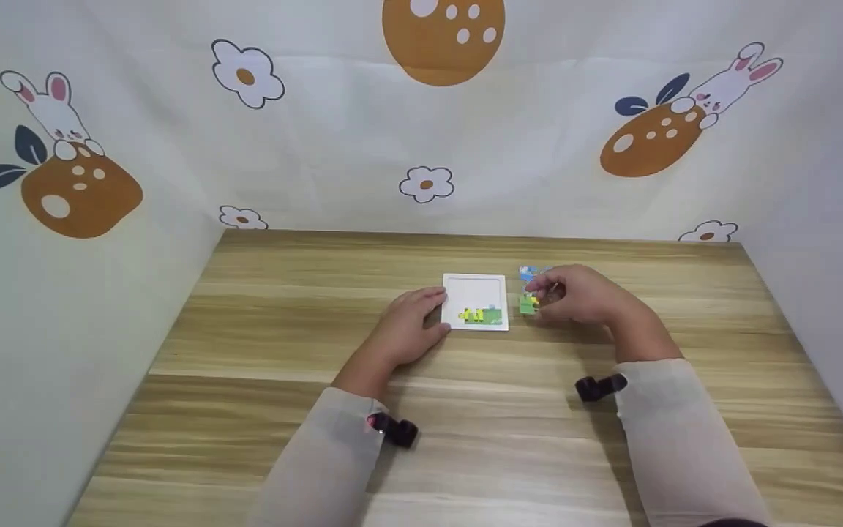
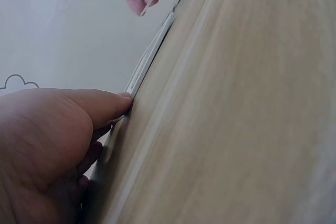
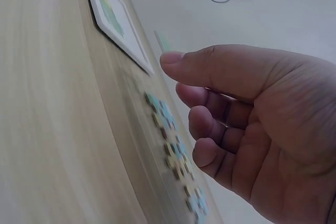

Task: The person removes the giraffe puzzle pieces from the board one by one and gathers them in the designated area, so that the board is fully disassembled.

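Note:
A white square puzzle tray (image 1: 474,291) lies on the table, with joined yellow and green jigsaw pieces (image 1: 483,316) along its lower right inside. My left hand (image 1: 408,326) rests at the tray's left side, thumb by the lower corner and fingers higher up the edge. In the left wrist view the thumb tip touches the tray's rim (image 2: 144,69). Right of the tray, my right hand (image 1: 575,294) pinches a green jigsaw piece (image 1: 528,304) between thumb and index finger. The right wrist view shows only a sliver of that piece (image 3: 163,40) beyond the thumb.
Beneath the right hand, several loose jigsaw pieces (image 3: 173,142) lie in a row on the table, partly hidden in the head view. The wood-grain table (image 1: 282,293) meets a printed cloth backdrop (image 1: 334,146) at the back and sides.

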A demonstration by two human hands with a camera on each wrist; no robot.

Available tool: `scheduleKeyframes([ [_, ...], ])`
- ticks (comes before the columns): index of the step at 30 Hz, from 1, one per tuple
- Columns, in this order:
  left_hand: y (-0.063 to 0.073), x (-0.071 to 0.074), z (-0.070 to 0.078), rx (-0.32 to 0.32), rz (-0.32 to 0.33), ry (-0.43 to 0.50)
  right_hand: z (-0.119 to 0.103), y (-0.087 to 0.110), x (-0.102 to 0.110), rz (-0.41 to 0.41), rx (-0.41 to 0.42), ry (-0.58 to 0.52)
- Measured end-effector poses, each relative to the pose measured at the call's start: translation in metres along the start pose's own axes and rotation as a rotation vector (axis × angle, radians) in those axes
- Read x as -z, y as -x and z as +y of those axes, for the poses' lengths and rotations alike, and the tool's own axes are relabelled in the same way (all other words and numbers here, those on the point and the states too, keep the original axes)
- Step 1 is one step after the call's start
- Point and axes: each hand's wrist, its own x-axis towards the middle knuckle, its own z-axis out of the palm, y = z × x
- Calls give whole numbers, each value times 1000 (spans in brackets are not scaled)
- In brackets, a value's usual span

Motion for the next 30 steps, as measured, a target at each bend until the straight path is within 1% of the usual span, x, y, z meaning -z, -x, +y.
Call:
scheduleKeyframes([
  [3,0,0,0,-11,-2,-8,7,4,5,-14,1,8],
  [8,0,1,0,8,-4,1,12,5,8,-56,4,4],
  [14,-1,0,0,23,-8,5,13,3,3,-86,12,47],
  [18,-2,-1,-1,22,-14,-6,14,2,1,-96,27,52],
  [21,-2,0,0,22,-16,-7,13,2,-1,-101,16,49],
  [26,-1,1,1,12,-13,10,11,4,-2,-119,-2,48],
  [30,1,1,1,-3,-5,15,8,5,-2,-113,14,53],
])
